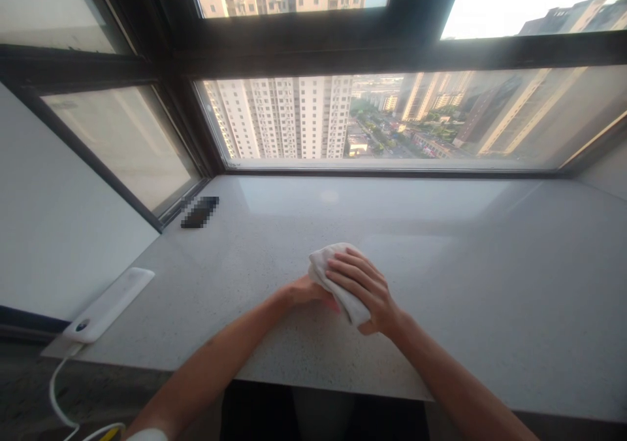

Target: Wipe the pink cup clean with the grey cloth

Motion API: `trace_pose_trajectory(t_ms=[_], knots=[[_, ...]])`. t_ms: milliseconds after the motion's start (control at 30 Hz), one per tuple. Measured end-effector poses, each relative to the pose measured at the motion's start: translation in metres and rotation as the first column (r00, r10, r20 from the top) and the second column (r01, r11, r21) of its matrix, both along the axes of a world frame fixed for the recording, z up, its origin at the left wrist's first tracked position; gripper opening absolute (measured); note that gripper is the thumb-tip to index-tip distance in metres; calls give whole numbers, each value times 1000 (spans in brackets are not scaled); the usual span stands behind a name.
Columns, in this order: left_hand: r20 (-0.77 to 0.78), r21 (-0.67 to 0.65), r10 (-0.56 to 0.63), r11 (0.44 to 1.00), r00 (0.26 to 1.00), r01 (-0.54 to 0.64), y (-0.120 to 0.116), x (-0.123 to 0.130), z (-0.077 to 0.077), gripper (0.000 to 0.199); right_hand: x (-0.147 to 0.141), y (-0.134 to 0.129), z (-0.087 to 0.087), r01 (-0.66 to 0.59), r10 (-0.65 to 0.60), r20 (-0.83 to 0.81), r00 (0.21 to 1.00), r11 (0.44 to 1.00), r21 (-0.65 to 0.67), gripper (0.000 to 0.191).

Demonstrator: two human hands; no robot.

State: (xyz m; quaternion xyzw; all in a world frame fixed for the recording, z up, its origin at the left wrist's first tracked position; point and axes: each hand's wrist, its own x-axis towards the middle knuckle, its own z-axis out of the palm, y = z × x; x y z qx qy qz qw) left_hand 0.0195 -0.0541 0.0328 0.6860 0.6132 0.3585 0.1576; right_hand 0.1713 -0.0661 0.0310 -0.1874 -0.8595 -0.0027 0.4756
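Note:
A folded white cloth (321, 258) is between my two hands, above the near middle part of a pale speckled sill (470, 284). My right hand (365, 284) lies over the cloth's top and right side, its fingers pressed together and curved round it. From the left, my left hand (308, 289) reaches under the cloth, which hides most of its fingers. A small pink patch (332, 302) shows below the cloth beside my left hand; whether it is skin or another item is unclear.
A white power strip (112, 304) with a cable lies at the sill's left edge. Near the window's left corner is a dark pixelated object (200, 212). Dark window frames (304, 46) border the sill's back and left, with tall buildings outside.

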Motion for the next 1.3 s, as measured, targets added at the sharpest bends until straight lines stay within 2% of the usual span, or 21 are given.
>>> trace_pose_trajectory(t_ms=[33,100,133,200,267,300,367,433,467,533,633,667,700,800,833,900,1000,1033,1167,1233,1300], knots=[[-2,-7,26,1000,1000,-26,-4,4,1,41,-1,0,-1,-23,23,19,1000,999,28,69],[-5,-121,-66,991,998,65,-3,1,4,45,-2,2,-3,-59,57,48,997,996,59,71],[31,-191,-191,962,981,193,1,-6,6,46,-1,4,-4,-52,51,34,998,998,42,68],[124,-286,-428,849,895,445,12,-25,12,50,-1,7,-6,45,-52,-90,995,996,-80,53],[174,-315,-548,756,818,573,22,-39,14,51,-1,8,-6,133,-186,-214,959,961,-242,44],[172,-313,-561,748,810,585,25,-42,15,51,-1,6,-5,142,-212,-241,947,950,-278,44],[132,-298,-521,791,843,535,25,-39,13,52,-4,1,-3,96,-139,-199,970,973,-211,48],[70,-270,-382,882,922,386,21,-32,10,52,-6,-2,-3,15,-22,-88,996,997,-82,54],[67,-269,-339,899,938,344,19,-29,9,53,-6,-2,-3,-3,0,-52,999,998,-55,55],[124,-304,-375,867,919,395,20,-30,9,53,-6,1,-5,43,-55,-93,994,991,-128,50],[302,-384,-538,687,787,617,27,-40,9,53,-5,4,-6,153,-239,-241,940,932,-329,45],[331,-400,-537,665,776,631,29,-42,9,50,-6,3,-6,160,-250,-248,936,930,-332,46],[344,-413,-512,670,787,617,31,-43,9,49,-8,1,-5,151,-219,-219,951,945,-292,47],[295,-400,-374,788,879,469,33,-42,9,50,-11,-3,-4,56,-61,-47,997,993,-100,52],[294,-387,-365,800,883,459,32,-41,9,53,-10,-3,-4,39,-42,-26,999,996,-83,53],[329,-375,-422,762,845,527,32,-42,8,54,-8,1,-6,84,-102,-99,990,981,-173,50],[429,-380,-517,641,741,667,33,-45,3,51,-7,3,-8,178,-286,-255,924,910,-375,46],[435,-385,-508,642,744,663,33,-44,1,49,-8,2,-7,183,-292,-259,921,908,-376,46],[382,-375,-357,783,852,496,35,-38,-7,56,-13,-7,-3,65,-71,-50,996,990,-124,51],[476,-368,-353,752,805,547,37,-38,-9,62,-11,-4,-6,11,-13,-20,1000,996,-92,52],[602,-347,-397,651,693,675,38,-41,-13,63,-6,3,-14,25,-55,-132,990,975,-219,50]])
